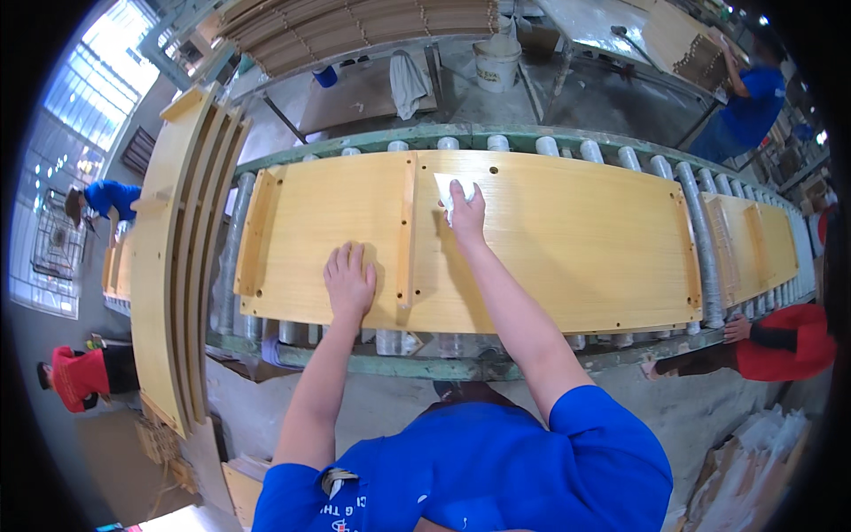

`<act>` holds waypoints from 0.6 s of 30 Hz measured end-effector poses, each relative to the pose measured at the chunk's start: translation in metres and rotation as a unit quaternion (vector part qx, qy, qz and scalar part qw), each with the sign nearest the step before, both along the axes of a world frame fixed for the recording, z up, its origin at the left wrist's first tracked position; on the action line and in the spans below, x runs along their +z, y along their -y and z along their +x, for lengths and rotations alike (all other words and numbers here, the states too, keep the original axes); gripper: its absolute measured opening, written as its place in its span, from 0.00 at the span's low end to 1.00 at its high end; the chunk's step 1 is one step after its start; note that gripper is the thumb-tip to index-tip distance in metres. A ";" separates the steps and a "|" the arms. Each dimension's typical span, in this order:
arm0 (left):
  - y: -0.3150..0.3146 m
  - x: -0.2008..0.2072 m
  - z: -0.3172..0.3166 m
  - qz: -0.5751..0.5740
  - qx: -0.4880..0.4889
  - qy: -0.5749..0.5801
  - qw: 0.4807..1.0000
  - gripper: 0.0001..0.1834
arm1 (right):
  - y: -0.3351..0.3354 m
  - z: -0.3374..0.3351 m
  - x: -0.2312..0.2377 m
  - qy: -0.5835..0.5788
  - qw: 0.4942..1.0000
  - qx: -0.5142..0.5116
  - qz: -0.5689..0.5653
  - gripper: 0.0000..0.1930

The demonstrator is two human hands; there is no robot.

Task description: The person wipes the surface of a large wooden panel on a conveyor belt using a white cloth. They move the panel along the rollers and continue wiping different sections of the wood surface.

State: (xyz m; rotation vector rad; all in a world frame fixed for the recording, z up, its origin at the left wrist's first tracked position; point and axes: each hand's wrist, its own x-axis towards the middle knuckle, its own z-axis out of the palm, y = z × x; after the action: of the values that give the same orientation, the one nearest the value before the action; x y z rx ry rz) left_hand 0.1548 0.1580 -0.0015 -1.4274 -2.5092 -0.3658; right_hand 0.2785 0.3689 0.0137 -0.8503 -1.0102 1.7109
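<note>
A long yellow wooden panel (550, 239) lies flat on the rollers in front of me. A narrow wooden batten (407, 232) crosses it, and shorter battens run along both ends; small dark holes dot the surface. My left hand (349, 282) rests on the panel left of the middle batten, with its fingers spread and nothing in it. Just right of that batten, near the panel's far edge, my right hand (468, 213) grips a thin white piece with a pointed corner (445, 185). Whether that piece is paper, cloth or a plastic scraper I cannot tell.
The green-framed roller conveyor (381, 362) continues right under another panel (753, 238). Several stacked panels (164, 266) stand upright at left. A white bucket (496, 66) sits beyond the conveyor. People in blue and red work around; one in red (789, 341) is close at right.
</note>
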 end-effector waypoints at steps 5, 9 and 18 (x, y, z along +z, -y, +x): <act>-0.008 0.005 0.004 -0.002 -0.012 0.019 1.000 0.23 | -0.027 -0.040 -0.012 0.159 0.978 -0.084 0.110 0.17; -0.005 0.005 0.003 -0.005 -0.008 0.027 1.000 0.23 | -0.017 -0.060 -0.009 0.265 0.946 -0.089 0.166 0.17; -0.004 0.000 0.002 0.002 -0.027 0.003 1.000 0.24 | 0.024 -0.042 -0.012 0.357 0.900 -0.095 0.233 0.16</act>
State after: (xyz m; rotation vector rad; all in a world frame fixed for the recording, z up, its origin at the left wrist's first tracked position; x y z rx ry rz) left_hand 0.1569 0.1618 -0.0012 -1.4983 -2.4769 -0.3870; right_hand 0.2369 0.3453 0.0014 -1.2298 -1.6741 0.9106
